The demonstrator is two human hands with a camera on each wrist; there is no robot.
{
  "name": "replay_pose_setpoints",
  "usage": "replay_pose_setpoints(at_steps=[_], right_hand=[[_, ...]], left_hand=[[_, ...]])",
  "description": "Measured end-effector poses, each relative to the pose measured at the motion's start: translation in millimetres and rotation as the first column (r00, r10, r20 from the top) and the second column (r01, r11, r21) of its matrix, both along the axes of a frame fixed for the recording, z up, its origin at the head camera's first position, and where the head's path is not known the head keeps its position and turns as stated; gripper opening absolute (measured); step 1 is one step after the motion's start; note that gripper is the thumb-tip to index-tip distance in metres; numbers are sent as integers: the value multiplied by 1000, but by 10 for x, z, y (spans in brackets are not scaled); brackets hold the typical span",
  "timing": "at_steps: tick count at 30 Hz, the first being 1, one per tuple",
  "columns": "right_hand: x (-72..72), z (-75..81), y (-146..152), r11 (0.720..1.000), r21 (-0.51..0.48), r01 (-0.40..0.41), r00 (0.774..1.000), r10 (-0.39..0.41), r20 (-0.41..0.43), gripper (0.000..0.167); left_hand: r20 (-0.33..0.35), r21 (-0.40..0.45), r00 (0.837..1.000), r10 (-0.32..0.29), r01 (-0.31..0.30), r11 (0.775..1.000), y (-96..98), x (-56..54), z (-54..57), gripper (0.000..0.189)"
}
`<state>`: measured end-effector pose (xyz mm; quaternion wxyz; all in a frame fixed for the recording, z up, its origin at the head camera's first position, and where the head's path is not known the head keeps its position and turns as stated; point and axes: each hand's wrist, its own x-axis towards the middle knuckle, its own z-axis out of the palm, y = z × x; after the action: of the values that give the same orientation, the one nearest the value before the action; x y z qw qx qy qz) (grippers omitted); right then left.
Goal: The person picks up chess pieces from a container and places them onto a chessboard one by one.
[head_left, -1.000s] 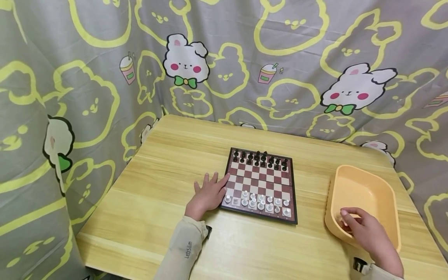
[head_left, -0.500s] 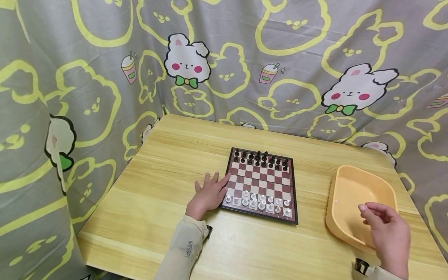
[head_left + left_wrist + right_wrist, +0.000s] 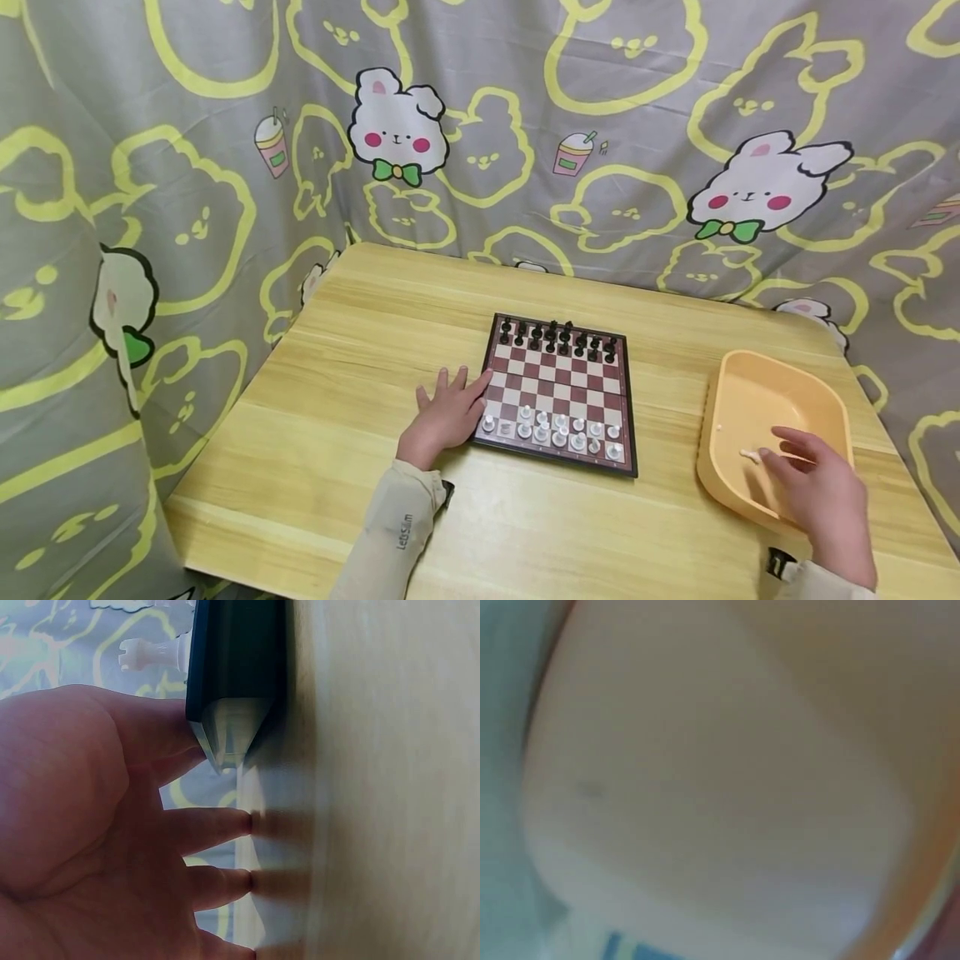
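Note:
A chessboard (image 3: 558,387) lies in the middle of the table. Black chess pieces (image 3: 551,336) line its far side and white chess pieces (image 3: 561,435) its near side. My left hand (image 3: 442,425) rests beside it, fingers spread; the tips touch the table and one digit meets the board's left edge. In the left wrist view, a white rook (image 3: 146,655) stands out from the board. My right hand (image 3: 821,483) is over the orange-yellow tray (image 3: 825,392), thumb and fingers apart. Just off the thumb tip is a small white piece (image 3: 750,455). The right wrist view is blurred.
The tray stands on the wooden table (image 3: 360,333), right of the board. A tiny white bit (image 3: 718,427) lies near its left wall. A patterned curtain (image 3: 480,167) hangs behind and to the left of the table.
My right hand has moved from the tray's near left corner to the right, then slightly back, and its fingers have spread. The small white piece now shows by the thumb. The left hand stays put.

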<state>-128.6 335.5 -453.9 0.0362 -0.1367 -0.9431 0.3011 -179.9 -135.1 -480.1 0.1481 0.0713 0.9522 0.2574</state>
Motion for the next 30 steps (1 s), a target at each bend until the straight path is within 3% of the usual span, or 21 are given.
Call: replay_pose_setpoints(at_steps=[2, 5, 8, 11, 16, 22, 26, 30], right_hand=[[-71, 19, 18, 986, 76, -151, 986, 145, 76, 54], [-179, 54, 56, 949, 115, -293, 945, 270, 182, 57], [-258, 39, 89, 920, 144, -366, 912, 323, 252, 45], [-293, -12, 104, 919, 126, -375, 896, 324, 305, 30], [-308, -51, 95, 953, 88, -289, 914, 248, 321, 14], [-307, -48, 137, 959, 91, -270, 915, 226, 334, 37], [-257, -18, 216, 963, 142, -228, 963, 201, 182, 47], [-193, 53, 258, 997, 64, -45, 999, 45, -8, 47]], left_hand=[[1, 0, 1000, 3, -3, 1000, -5, -1, 2, 53], [1, 1, 1000, 3, -3, 1000, -10, 0, 5, 53], [8, 3, 1000, 6, -6, 1000, -13, 12, 9, 53], [12, 7, 1000, 4, -4, 1000, -11, 23, 8, 53], [9, 10, 1000, 5, -5, 1000, -8, 23, -6, 52], [7, 8, 1000, 6, -6, 1000, -12, 29, -2, 53], [1, 6, 1000, 2, -2, 1000, -6, 20, -4, 52], [0, 2, 1000, 1, -1, 1000, -7, 13, 8, 52]])
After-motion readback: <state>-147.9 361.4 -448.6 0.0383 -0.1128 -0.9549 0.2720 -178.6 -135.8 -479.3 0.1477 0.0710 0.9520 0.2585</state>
